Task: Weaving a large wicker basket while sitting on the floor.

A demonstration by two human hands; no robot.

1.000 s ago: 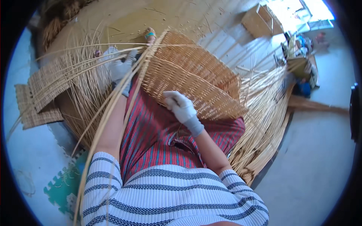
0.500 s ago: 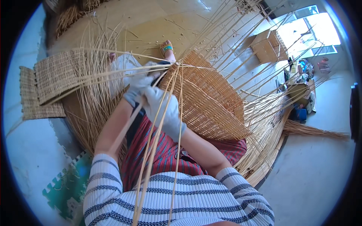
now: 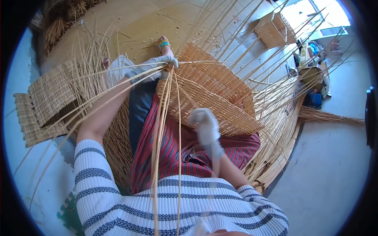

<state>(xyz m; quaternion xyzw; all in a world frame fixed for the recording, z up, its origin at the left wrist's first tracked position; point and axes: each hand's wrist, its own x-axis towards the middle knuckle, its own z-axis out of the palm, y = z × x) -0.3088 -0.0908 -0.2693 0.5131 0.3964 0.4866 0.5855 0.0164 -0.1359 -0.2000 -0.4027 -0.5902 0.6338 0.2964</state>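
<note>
A woven wicker basket (image 3: 208, 96) rests on its side across my lap, with long canes fanning out from its far edge. My left hand (image 3: 153, 67), in a pale glove, is closed around the left corner of the weave, where a bunch of loose cane strands (image 3: 159, 129) comes together. Those strands run toward my chest and out to the left. My gloved right hand (image 3: 205, 125) is a fist in front of the basket's near side, somewhat blurred. One strand stretches from the corner to this fist, and a smeared length of it trails below.
Woven mats (image 3: 53, 92) lie at left beside a heap of thin canes (image 3: 118, 145). A thick bundle of pale canes (image 3: 275, 137) spreads at right. Farther off are a wooden box (image 3: 273, 30) and a blue container (image 3: 314, 99). Cane scraps litter the floor.
My right hand has left the corner, moving right and toward me with a strand. My left hand now grips at the corner itself. The basket has shifted slightly left in view.
</note>
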